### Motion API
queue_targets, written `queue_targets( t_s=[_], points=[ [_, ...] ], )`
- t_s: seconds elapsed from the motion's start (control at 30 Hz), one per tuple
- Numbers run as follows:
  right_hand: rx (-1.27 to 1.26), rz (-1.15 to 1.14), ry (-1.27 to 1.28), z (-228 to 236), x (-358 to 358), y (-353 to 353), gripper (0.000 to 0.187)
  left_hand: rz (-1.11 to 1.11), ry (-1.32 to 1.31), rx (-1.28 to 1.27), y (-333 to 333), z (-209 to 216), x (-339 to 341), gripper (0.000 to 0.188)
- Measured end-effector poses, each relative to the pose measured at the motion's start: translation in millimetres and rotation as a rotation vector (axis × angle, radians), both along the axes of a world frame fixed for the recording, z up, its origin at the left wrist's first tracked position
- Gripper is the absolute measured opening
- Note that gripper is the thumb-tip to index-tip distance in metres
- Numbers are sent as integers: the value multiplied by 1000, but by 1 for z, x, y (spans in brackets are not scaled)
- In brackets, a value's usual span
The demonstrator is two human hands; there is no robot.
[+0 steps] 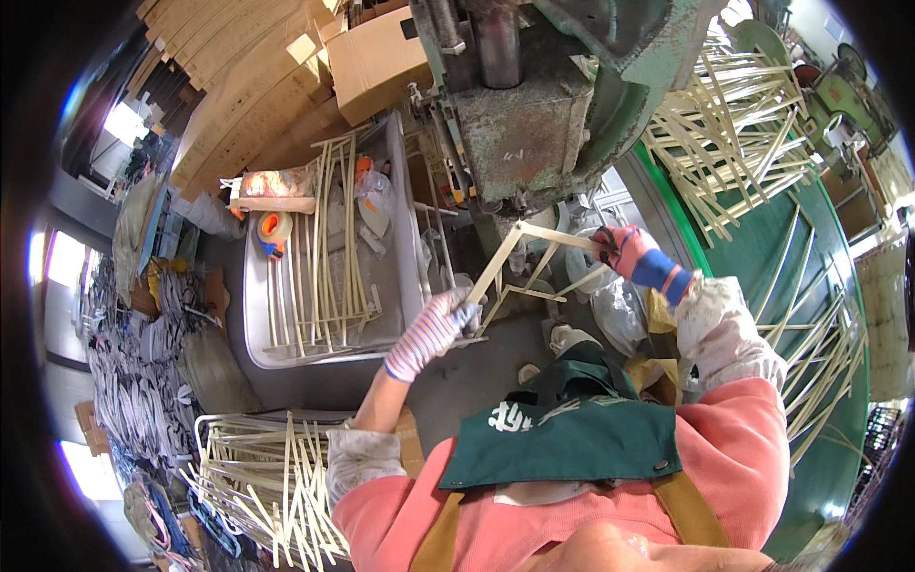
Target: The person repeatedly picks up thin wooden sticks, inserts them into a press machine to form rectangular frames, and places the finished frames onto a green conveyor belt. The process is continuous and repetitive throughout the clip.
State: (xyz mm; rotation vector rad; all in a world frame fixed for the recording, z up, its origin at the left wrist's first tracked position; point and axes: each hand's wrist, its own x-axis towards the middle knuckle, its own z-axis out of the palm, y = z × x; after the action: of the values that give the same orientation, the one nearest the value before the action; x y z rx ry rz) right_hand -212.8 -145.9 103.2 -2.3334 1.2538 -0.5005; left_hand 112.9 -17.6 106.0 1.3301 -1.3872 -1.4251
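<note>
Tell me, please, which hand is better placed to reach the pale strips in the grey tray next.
Probably the left hand: it is beside the grey tray, while the right hand is nearer the green table, though both hold the pale frame.

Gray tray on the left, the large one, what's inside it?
Pale strips, an orange tape roll and a clear plastic bag. Whatever lies beneath them in the tray is hidden.

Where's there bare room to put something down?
Beyond your right hand, the green table is bare between the upper strip pile and the loose strips; more bare green shows below those. The pale tray is crowded: strips, tape roll, package.
</note>
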Motion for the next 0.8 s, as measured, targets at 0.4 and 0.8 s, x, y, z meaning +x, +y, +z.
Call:
queue_targets(
  t_s=[0.4,0.8],
  points=[
    [-340,514,-65,39,-53,28,23,-308,-603,-379,39,50,27,30],
    [189,-312,-362,40,-110,120,26,-77,29,-201,100,41,-234,26]
  ],
)
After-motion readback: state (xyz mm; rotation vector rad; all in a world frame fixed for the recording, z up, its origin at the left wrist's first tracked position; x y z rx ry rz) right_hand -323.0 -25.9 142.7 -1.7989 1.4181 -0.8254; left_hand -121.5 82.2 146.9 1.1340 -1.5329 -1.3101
